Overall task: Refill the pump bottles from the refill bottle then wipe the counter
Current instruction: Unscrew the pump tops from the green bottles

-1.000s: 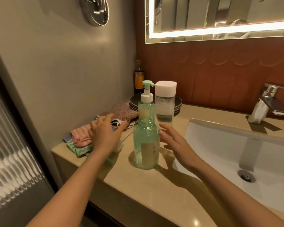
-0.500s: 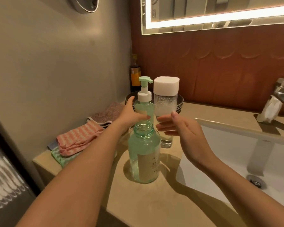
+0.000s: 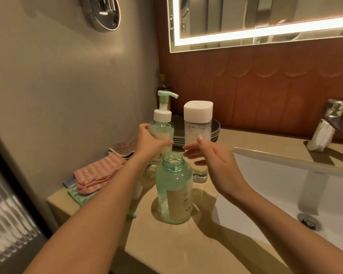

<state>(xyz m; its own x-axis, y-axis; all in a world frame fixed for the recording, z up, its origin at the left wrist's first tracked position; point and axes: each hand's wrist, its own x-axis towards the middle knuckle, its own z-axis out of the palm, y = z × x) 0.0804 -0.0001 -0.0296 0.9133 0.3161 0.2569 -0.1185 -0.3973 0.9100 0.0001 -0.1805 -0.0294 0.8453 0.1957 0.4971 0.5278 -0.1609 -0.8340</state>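
Fingers (image 3: pixel 165 143) of the left hand (image 3: pixel 147 144) curl round the pump bottle (image 3: pixel 162 129), its base hidden; right hand (image 3: pixel 214 161) hangs slack and empty before the white-capped bottle (image 3: pixel 198 125), partly covering it; open green bottle (image 3: pixel 173 186) stands on the counter (image 3: pixel 166 250) just below both hands' fingertips.

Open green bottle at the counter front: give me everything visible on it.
The translucent green bottle, plastic by its look, stands upright on the beige stone counter. It has a round body and a short threaded neck, with no cap, so the mouth is open. A pale label with small dark print wraps its front right. It looks mostly empty, though the level is unclear. Only the counter appears to touch it.
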